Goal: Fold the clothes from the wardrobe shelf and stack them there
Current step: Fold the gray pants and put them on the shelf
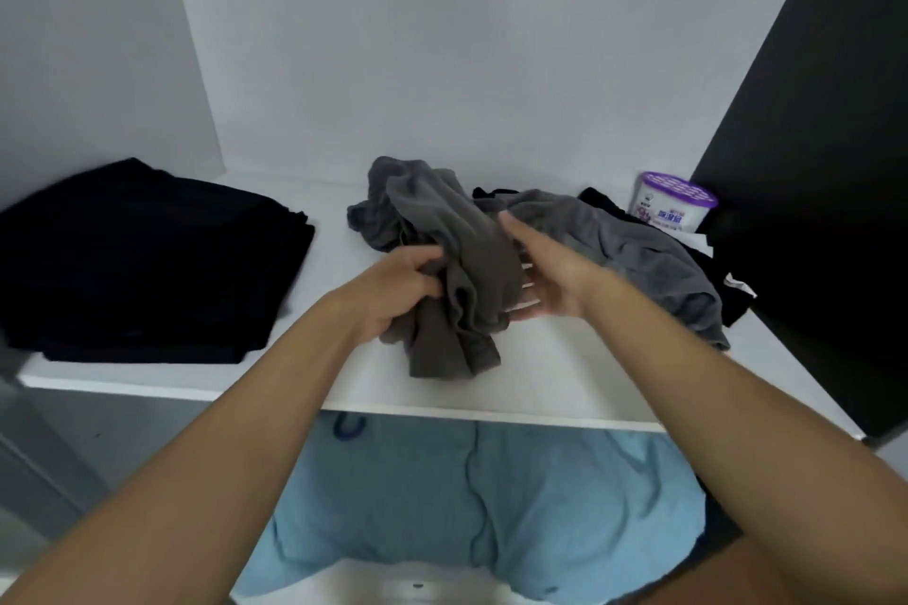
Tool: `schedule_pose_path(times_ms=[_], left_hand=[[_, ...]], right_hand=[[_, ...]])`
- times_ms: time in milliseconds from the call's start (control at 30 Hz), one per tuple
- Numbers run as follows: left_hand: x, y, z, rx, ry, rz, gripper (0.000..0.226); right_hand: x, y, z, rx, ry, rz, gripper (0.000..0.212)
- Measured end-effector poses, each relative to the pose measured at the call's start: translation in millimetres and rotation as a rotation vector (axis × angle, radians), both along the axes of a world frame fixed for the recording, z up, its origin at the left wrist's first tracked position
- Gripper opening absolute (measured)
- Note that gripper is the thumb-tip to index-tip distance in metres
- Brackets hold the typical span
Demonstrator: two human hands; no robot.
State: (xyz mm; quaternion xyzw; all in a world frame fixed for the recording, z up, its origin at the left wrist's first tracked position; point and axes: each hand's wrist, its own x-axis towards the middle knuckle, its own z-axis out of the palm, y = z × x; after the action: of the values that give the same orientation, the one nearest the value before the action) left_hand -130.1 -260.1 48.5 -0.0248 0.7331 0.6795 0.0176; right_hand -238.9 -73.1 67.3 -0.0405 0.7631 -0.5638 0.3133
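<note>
Forearms extended; left hand [393, 295] fingers curled gripping grey garment [467, 251]; right hand [550, 273] flat, fingers straight

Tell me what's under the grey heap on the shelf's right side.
Black fabric shows under the grey heap at its back and right edge, with a white tag. How much lies beneath is covered.

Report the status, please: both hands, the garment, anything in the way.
Left hand grips grey garment, bunched, unfolded. Right hand touches it, fingers straight. Black folded stack at left; loose clothes crowd the right.
</note>
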Motion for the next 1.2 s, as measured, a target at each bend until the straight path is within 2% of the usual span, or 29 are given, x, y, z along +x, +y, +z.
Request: schedule_pose_path(times_ms=[67,133,233,300,367,433,500,600,667,733,833,867,933,1033,1067,1100,1200], left_hand=[[27,-7,-10,0.088,-0.066,-0.092,0.048],[49,-19,-22,0.260,-0.109,-0.145,0.041],[73,-44,-34,0.464,-0.171,-0.029,0.023],[76,-55,-40,0.518,-0.210,0.066,0.038],[75,-56,-38,0.597,-0.196,0.058,0.054],[70,-45,-35,0.628,-0.200,0.097,0.053],[65,-31,-36,0.570,-0.278,0.224,0.046],[62,-12,-49,0.451,-0.305,0.317,0.027],[65,-4,-57,0.444,-0.308,0.292,0.023],[74,1,-65,0.421,-0.297,0.252,0.024],[93,13,-78,0.265,-0.255,0.178,0.025],[102,19,-82,0.208,-0.233,0.153,0.023],[123,31,-91,0.126,-0.180,0.099,0.025],[153,54,-109,-0.007,-0.096,0.037,0.026],[162,63,-115,-0.059,-0.076,0.013,0.025],[171,73,-120,-0.105,-0.063,-0.020,0.024],[197,102,-135,-0.153,-0.094,-0.103,0.038]], right_hand=[[21,-28,-9,-0.118,-0.032,-0.044,0.040],[42,-46,-18,-0.188,0.088,-0.087,0.022],[76,-48,-27,-0.211,0.351,-0.012,0.027],[104,-39,-31,-0.149,0.443,0.124,0.033],[134,-33,-34,-0.028,0.521,0.291,0.040],[160,-29,-41,0.090,0.580,0.435,0.048],[179,-23,-52,0.169,0.563,0.525,0.046],[192,1,-54,0.279,0.497,0.572,0.018],[191,25,-45,0.324,0.344,0.579,0.032],[189,49,-37,0.378,0.249,0.479,0.035],[184,76,-33,0.322,0.310,0.079,0.023],[184,82,-34,0.250,0.334,-0.065,0.028],[187,87,-39,0.095,0.239,-0.213,0.051],[199,93,-49,-0.086,-0.014,-0.165,0.087],[205,95,-55,-0.138,-0.055,-0.148,0.091],[213,97,-61,-0.188,-0.067,-0.149,0.087],[241,106,-85,-0.265,0.041,-0.228,0.029]])
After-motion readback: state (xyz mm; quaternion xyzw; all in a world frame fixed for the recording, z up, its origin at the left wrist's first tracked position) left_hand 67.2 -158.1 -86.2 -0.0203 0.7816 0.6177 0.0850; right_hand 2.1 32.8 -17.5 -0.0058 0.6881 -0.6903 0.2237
